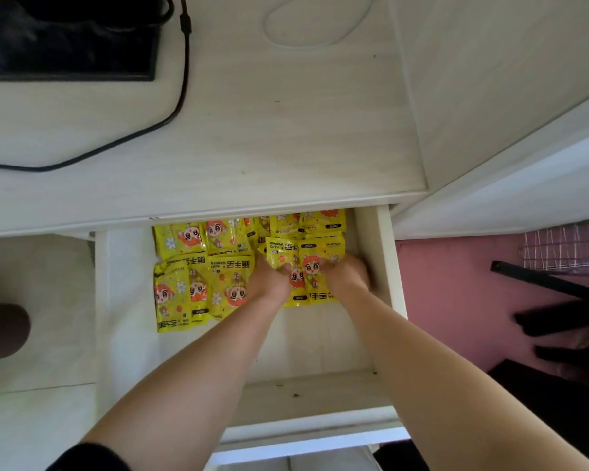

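Looking at the head view, the only one here: you've got the drawer point(378, 260) open under the tabletop point(252, 130), and the far part of it is carpeted with yellow hand-warmer packs. Both hands are down at its right side. Your left hand point(272, 278) and right hand point(348, 270) sit on either side of a bunch of packets point(303, 260). The fingers are curled in and pinch the crinkled wrappers between them, so it's a two-handed grip, not a flat press. The fingertips are mostly buried in the wrappers, so I can't say how many packs are in that bunch. It sits near the drawer's right wall and overlaps the back row that runs under the tabletop edge. The other packets point(198, 287) lie flat in neat-ish rows to the left, right beside your left wrist.

My read is you're mid-sort, squaring this one bunch up with the rows. The next move probably calls for even pressure from both sides so the slick wrappers don't fan out. You'll also want to lift your left forearm clear so it doesn't drag the tidy rows. The black cable point(170, 113) and the white cable point(313, 25) on the tabletop are well apart from all this.
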